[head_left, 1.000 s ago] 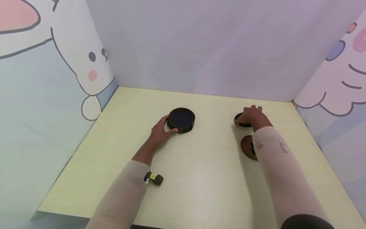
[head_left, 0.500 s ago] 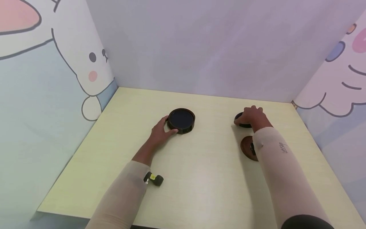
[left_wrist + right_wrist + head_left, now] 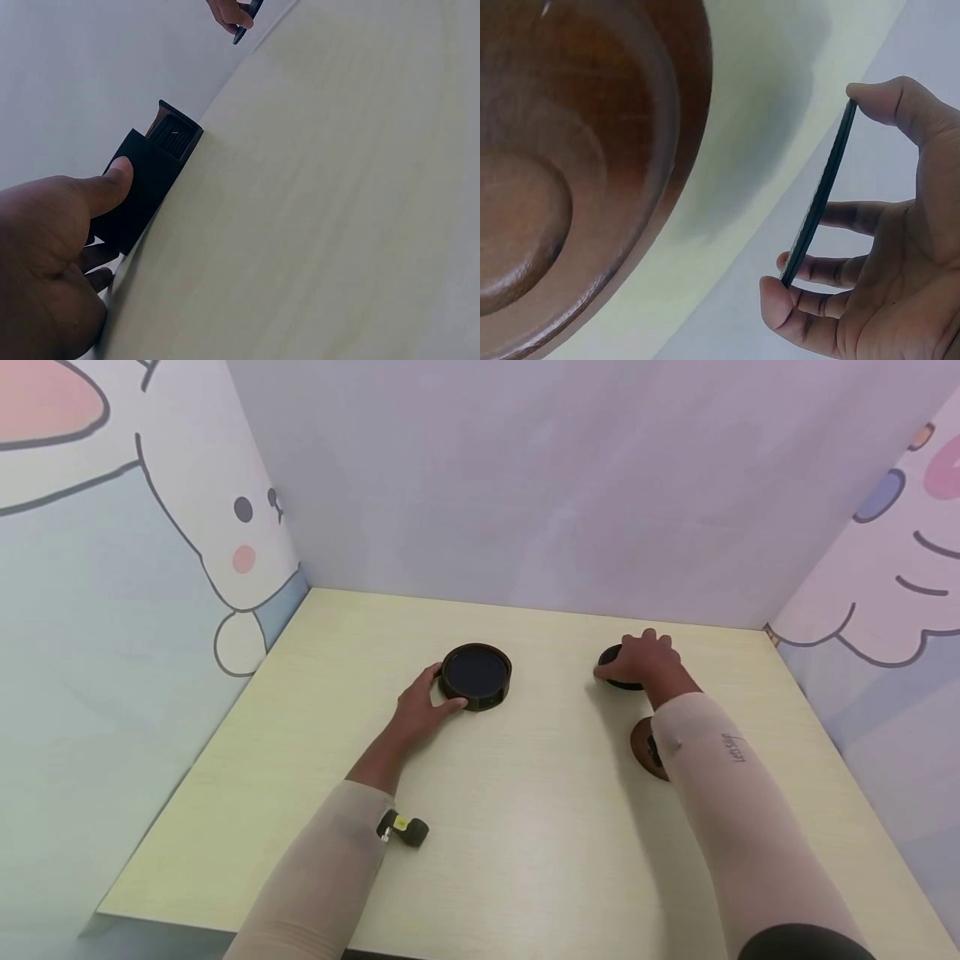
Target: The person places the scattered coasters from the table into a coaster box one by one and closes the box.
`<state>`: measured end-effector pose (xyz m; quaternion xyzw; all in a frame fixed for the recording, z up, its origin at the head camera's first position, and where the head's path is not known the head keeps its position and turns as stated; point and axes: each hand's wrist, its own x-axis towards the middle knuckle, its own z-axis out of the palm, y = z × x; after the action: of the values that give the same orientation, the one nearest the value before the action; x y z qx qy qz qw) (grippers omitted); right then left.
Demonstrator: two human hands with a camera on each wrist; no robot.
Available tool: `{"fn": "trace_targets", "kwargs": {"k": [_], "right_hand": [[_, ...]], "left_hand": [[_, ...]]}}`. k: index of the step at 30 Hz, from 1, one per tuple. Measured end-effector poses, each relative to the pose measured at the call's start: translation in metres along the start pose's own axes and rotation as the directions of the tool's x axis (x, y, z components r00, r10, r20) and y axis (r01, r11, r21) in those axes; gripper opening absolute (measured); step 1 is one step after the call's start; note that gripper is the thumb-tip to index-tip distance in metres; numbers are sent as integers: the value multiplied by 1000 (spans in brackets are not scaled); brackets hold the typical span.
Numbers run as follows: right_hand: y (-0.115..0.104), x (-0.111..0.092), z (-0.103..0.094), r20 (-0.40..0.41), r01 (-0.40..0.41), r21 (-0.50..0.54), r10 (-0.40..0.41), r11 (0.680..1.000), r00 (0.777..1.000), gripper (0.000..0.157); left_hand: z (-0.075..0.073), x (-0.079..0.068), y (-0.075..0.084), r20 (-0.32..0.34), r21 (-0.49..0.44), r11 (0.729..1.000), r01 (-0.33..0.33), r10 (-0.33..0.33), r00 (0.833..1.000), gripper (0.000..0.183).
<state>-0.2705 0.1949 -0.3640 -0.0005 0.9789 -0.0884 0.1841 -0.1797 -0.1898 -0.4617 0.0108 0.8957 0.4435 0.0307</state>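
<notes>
In the head view my left hand grips the near left side of a round black coaster holder, thumb in front and fingers behind. A dark disc fills its top, and the left wrist view shows a slot in the wall of the holder. My right hand pinches a thin round black coaster by its edges, thumb on one side and fingertips opposite. The coaster is raised over the table, casting a shadow. Below my right wrist lies a brown round wooden dish with raised rings, partly covered by the sleeve.
The pale wooden table meets a lilac back wall. Cartoon-printed panels enclose it at left and right. A small black wrist camera sticks out from my left sleeve.
My right hand has moved left and slightly away from me with the coaster, toward the holder. My left hand and the holder stay where they were.
</notes>
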Motion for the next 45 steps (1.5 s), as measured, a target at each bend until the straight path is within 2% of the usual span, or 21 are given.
{"fn": "trace_targets", "kwargs": {"k": [10, 14, 22, 31, 45], "right_hand": [[-32, 8, 9, -51, 75, -23, -77, 997, 996, 92], [-47, 6, 10, -62, 117, -35, -119, 993, 991, 91], [-77, -1, 18, -141, 187, -28, -189, 982, 972, 87], [-105, 0, 29, -195, 216, -48, -221, 975, 956, 90], [-145, -6, 38, -192, 250, -121, -270, 961, 943, 91]], "left_hand": [[-1, 0, -1, 0, 2, 1000, 8, -8, 1000, 90], [-1, 1, 0, 1, -5, 1000, 13, -13, 1000, 90], [-1, 1, 0, 6, -4, 1000, 12, -12, 1000, 91], [-1, 0, 0, 11, -2, 1000, 21, -21, 1000, 91], [-1, 1, 1, 12, 15, 1000, 27, -28, 1000, 90]]}}
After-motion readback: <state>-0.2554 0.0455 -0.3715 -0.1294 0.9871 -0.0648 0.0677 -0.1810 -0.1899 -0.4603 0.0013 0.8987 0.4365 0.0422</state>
